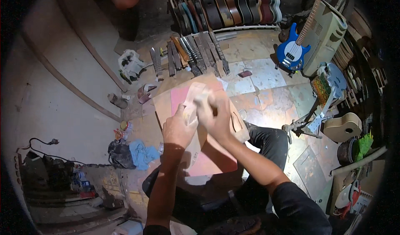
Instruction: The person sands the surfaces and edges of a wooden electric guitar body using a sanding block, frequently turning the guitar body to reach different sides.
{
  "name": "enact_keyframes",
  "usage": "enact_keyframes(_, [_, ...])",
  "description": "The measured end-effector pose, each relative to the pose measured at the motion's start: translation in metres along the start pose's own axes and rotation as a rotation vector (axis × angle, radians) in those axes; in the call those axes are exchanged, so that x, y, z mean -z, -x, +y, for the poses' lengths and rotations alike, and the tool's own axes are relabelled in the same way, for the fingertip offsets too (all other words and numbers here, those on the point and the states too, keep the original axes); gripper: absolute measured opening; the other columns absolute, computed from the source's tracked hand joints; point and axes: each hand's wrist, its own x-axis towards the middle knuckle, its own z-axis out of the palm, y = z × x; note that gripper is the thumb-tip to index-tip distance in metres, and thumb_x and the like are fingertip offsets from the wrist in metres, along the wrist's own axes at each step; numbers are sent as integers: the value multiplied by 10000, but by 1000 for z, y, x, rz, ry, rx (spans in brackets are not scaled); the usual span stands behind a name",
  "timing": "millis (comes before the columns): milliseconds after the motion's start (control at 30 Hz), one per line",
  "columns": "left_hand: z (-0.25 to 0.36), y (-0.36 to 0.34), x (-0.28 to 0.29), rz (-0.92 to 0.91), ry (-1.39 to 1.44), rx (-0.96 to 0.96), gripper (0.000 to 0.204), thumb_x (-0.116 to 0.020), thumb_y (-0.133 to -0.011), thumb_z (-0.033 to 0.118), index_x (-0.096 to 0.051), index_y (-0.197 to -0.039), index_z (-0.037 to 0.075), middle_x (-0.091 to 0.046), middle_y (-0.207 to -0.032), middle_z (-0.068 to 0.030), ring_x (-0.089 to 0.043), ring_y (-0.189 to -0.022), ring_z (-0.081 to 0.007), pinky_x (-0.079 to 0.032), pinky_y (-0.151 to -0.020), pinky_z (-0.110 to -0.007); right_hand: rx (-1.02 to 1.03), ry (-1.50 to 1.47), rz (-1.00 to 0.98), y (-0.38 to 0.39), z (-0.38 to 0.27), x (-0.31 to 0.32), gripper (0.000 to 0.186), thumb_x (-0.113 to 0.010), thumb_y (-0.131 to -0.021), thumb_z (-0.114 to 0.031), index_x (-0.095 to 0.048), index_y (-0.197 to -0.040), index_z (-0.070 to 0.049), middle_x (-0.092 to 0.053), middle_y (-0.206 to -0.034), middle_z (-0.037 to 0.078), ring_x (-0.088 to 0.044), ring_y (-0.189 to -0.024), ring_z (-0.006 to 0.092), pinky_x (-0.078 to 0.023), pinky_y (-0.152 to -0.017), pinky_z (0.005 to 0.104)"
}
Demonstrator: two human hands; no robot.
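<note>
Over my lap lies a flat board (216, 160) with a pink face and tan areas. A pale, curved, wood-like piece (195, 89) rests on its upper part. My left hand (178, 130) grips the near left side of that piece, thumb pointing up. Beside it, my right hand (216, 115) is curled and blurred by motion over the piece. Something pale shows under its fingers, too smeared to name. A tan panel with a dark slot (238, 122) sticks out at the board's right side.
Several guitar necks (187, 54) lie on the floor ahead, before a rack of guitars (233, 10). A blue bass guitar (293, 49) stands at the far right. An unfinished guitar body (342, 126) sits at right. A blue cloth (143, 154) lies at left, near cans (124, 126).
</note>
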Motion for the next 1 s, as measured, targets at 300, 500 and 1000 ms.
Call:
enact_keyframes(300, [-3, 22, 11, 5, -3, 63, 704, -773, -880, 322, -537, -1494, 73, -751, -1117, -242, -723, -1031, -438, -566, -882, -457, -11, 176, -200, -42, -46, 21, 333, -793, -846, -178, -680, -1114, -15, -645, -1061, 222, -636, -1021, 394, -526, -860, 463])
enact_keyframes(500, [22, 35, 10, -77, 21, 114, 666, -775, -884, 328, -571, -1429, 5, -757, -1097, -240, -738, -999, -425, -577, -868, -448, -404, -156, -195, -64, -20, 40, 372, -796, -896, -176, -651, -1168, 32, -694, -1128, 205, -689, -1070, 296, -539, -927, 398])
enact_keyframes(1000, [-45, 60, -2, 43, 321, 76, 719, -734, -822, 251, -551, -1482, 31, -764, -848, -176, -763, -775, -287, -584, -757, -406, -668, -160, -10, 84, 62, -34, 331, -738, -953, -201, -598, -1161, 15, -686, -981, 130, -665, -887, 202, -549, -802, 354])
